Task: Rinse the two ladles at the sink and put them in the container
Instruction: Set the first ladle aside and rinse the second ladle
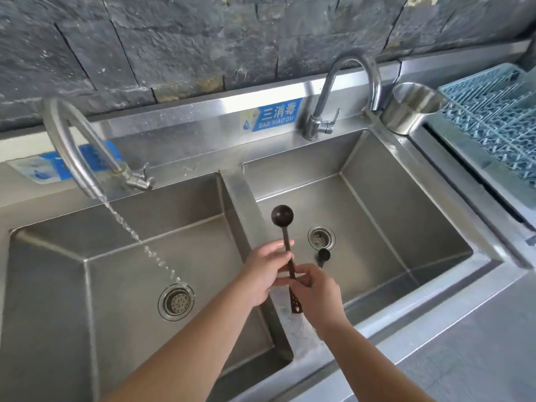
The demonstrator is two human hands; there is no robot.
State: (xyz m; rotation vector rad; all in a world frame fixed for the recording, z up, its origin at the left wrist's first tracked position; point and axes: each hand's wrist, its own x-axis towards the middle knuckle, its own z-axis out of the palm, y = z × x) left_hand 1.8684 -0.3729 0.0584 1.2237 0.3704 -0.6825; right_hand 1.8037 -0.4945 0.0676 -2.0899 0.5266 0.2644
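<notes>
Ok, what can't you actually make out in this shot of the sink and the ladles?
- Small ladle, head view: its handle is hidden behind the right hand.
- Large ladle: mid-handle is covered by the fingers of the left hand.
- Steel container: its contents are hidden by its wall.
- Blue rack: cut off by the right edge.

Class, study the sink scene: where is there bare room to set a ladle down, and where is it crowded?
Free: the left basin floor around its drain, though the water stream lands there; the right basin floor beyond its drain; the counter at front right. Crowded: over the divider, where both hands hold the ladles.
</notes>
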